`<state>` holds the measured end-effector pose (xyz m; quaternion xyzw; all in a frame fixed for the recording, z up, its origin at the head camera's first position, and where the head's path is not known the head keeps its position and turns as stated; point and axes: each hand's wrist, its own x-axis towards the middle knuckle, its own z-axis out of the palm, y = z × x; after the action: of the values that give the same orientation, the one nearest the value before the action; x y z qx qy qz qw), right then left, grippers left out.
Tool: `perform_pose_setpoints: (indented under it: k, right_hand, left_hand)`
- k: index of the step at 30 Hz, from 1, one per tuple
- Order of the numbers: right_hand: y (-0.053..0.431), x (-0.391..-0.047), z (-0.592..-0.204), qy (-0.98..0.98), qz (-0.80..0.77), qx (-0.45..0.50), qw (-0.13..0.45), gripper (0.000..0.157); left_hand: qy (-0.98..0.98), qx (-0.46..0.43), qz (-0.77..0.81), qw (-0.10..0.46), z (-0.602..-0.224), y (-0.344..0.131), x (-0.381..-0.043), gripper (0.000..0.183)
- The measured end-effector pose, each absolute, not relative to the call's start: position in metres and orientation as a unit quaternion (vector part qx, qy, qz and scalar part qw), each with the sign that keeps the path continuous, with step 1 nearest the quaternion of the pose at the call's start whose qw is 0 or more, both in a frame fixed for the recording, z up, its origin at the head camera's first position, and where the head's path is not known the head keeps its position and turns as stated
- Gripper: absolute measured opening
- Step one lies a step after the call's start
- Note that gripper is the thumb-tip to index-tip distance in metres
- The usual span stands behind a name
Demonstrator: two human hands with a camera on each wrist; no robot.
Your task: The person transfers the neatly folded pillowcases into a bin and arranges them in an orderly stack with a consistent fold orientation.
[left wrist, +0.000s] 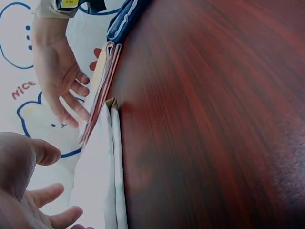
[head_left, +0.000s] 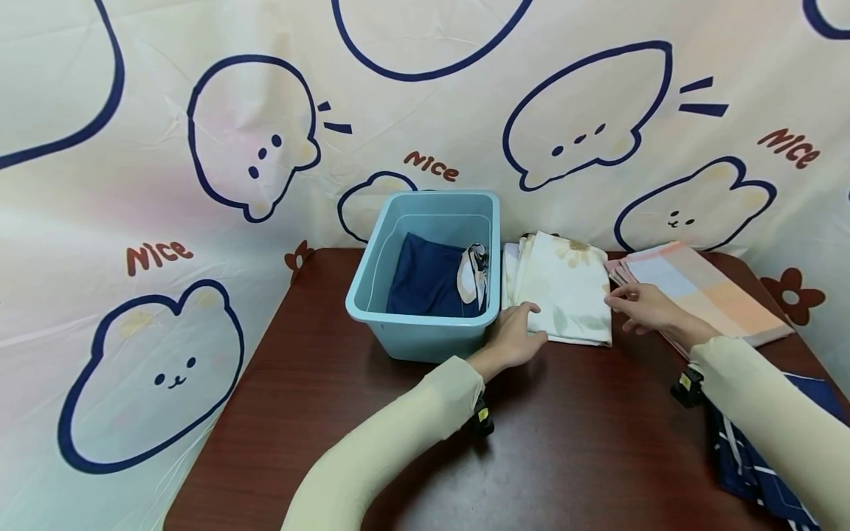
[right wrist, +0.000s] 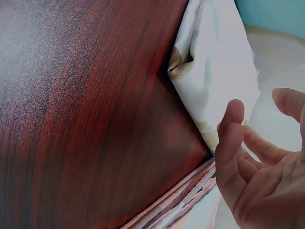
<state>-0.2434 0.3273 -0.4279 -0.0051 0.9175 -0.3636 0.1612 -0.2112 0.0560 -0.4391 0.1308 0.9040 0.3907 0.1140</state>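
Observation:
A folded white cloth with a pale flower print (head_left: 571,291) lies on the table right of a light blue plastic bin (head_left: 425,335). My left hand (head_left: 513,338) is at the cloth's near left corner, beside the bin, thumb and fingers spread apart. Over the gap between the white cloth and a folded pastel checked cloth (head_left: 730,291) is my right hand (head_left: 644,306), its fingers loosely bent. Nothing shows between the fingers of the right hand (right wrist: 267,176) in the right wrist view. The left wrist view shows the left hand (left wrist: 24,186) with parted fingers beside the white cloth's folded edge (left wrist: 114,167).
Inside the bin are a navy cloth (head_left: 425,276) and a small patterned cloth (head_left: 473,273). A navy cloth with white lines (head_left: 764,468) lies at the front right, partly under the right sleeve (head_left: 777,405). A printed sheet (head_left: 412,110) hangs behind the dark red-brown table (head_left: 564,442).

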Motion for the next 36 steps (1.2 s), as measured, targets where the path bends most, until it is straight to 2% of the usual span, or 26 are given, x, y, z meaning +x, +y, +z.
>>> perform_pose_setpoints:
  k: [13, 18, 22, 36]
  right_hand:
    - [0.336, -0.254, -0.434, 0.903, -0.388, 0.023, 0.183, 0.070]
    - [0.341, -0.257, -0.439, 0.888, -0.408, 0.039, 0.210, 0.074]
    - [0.345, -0.259, -0.445, 0.875, -0.426, 0.054, 0.224, 0.079]
    - [0.357, -0.265, -0.459, 0.831, -0.485, 0.111, 0.251, 0.082]
  left_hand:
    - [0.913, 0.109, 0.388, 0.066, -0.450, 0.068, -0.230, 0.052]
    - [0.889, 0.067, 0.444, 0.092, -0.456, 0.070, -0.238, 0.064]
    - [0.868, 0.028, 0.476, 0.134, -0.453, 0.070, -0.239, 0.071]
    - [0.849, 0.006, 0.511, 0.134, -0.454, 0.071, -0.238, 0.064]
